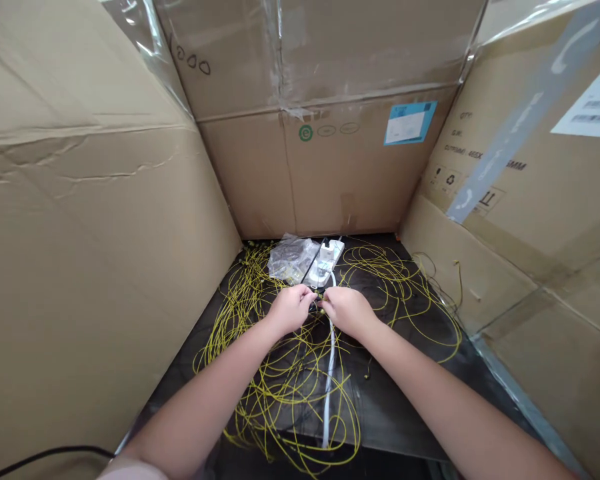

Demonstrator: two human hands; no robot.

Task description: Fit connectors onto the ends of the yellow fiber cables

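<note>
Close together over the middle of the dark tabletop, both my hands are closed in a pinch. Small yellowish wire ends (321, 295) show between the fingertips. My right hand (349, 310) grips one of these yellow wires. The fingers of my left hand (291, 308) are pressed together on something too small to make out. A small dark object, partly hidden, lies just under the fingertips. Thin yellow wires (275, 380) spread in loose tangles left of and below my hands. Another loose bunch of yellow wires (405, 280) lies to the right.
Beyond my hands lie a white power strip (333, 257) with a plug in it and a crumpled clear plastic bag (293, 259). A white cable (329, 387) runs toward me across the dark table (395, 400). Large cardboard boxes (340, 180) wall in the left, back and right.
</note>
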